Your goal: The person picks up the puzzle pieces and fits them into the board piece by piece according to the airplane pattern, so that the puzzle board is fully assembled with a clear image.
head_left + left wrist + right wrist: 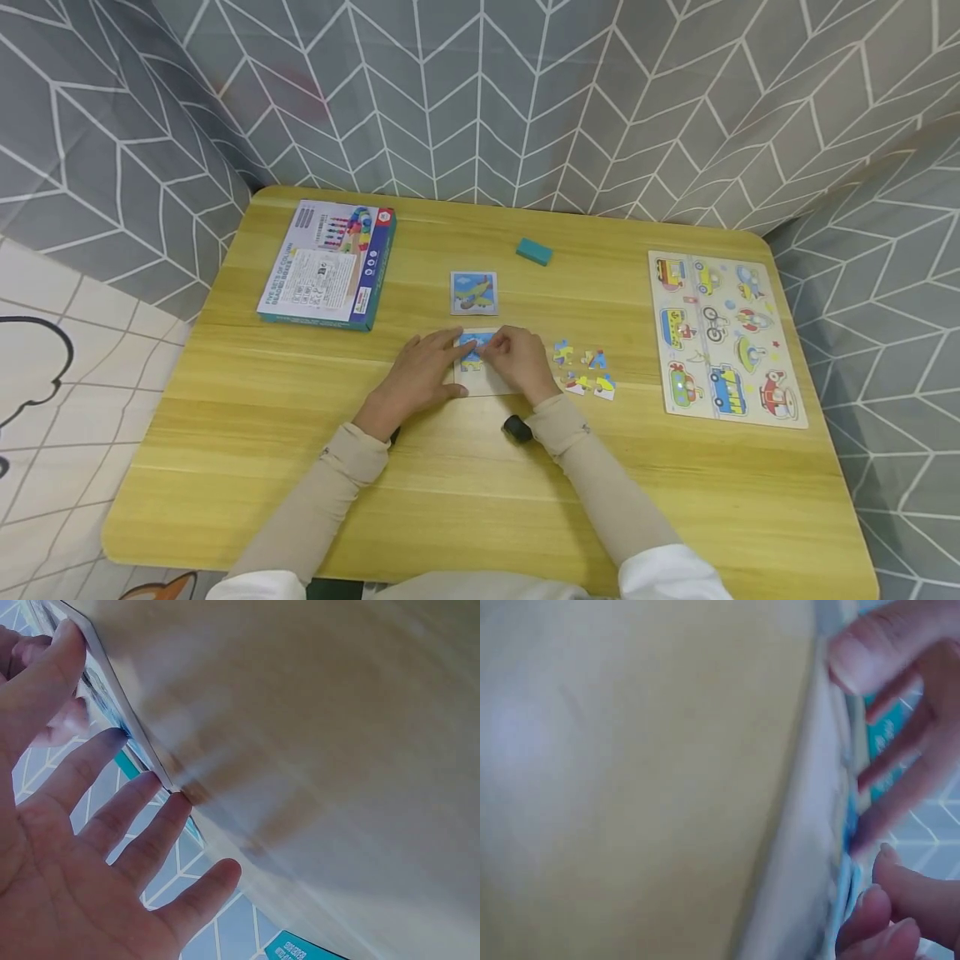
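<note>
A small puzzle board (pixel 487 384) lies in front of the person, its blue upper part partly filled with joined puzzle pieces (pixel 472 363). My left hand (pixel 420 373) rests at the board's left side, index finger reaching onto the pieces and thumb near the lower edge. In the left wrist view its fingers (pixel 154 844) are spread and fairly straight along the board's rim. My right hand (pixel 522 360) has thumb and fingers together over the board's upper right, pinching a puzzle piece mostly hidden by the fingertips. Several loose puzzle pieces (pixel 603 386) lie right of that hand.
A picture card (pixel 474 293) with a yellow plane lies beyond the board. Farther back is a teal block (pixel 534 252). A boxed bead set (pixel 322 275) lies at left, a vehicle puzzle board (pixel 697 367) at right. A small black object (pixel 517 428) is by the right wrist.
</note>
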The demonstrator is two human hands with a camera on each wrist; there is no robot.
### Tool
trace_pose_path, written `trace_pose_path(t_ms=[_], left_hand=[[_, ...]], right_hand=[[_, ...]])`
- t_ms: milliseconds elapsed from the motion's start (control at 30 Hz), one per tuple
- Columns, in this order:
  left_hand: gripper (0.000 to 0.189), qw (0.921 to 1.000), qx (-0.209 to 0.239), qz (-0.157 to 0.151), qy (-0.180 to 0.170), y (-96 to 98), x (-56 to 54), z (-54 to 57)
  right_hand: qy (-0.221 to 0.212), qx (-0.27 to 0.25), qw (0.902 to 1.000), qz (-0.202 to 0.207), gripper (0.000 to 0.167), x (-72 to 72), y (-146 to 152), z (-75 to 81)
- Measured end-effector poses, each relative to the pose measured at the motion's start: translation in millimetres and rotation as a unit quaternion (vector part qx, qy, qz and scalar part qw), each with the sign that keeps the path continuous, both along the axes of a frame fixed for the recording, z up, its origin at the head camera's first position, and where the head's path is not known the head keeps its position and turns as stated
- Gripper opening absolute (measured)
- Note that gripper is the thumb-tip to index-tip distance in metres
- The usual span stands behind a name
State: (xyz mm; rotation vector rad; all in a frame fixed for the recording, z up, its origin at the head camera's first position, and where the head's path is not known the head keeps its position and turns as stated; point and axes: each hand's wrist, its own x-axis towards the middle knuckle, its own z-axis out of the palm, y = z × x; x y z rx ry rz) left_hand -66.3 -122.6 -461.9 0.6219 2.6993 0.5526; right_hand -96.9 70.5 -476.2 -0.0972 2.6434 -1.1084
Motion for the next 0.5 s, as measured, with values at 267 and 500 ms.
trace_pose_path(t_ms=[267, 500], left_hand=[[0.076, 0.9999, -0.007, 0.006, -0.009, 1.9, 0.0, -1.4], [0.075, 0.9999, -0.005, 0.009, -0.010, 1.9, 0.0, -1.0]], right_hand=[[0.001, 0.005, 0.9978, -0.066, 0.017, 1.4, 47.3, 17.5], [-0.010, 0.052, 0.9961, -0.070, 0.031, 3.1, 83.4, 21.2]])
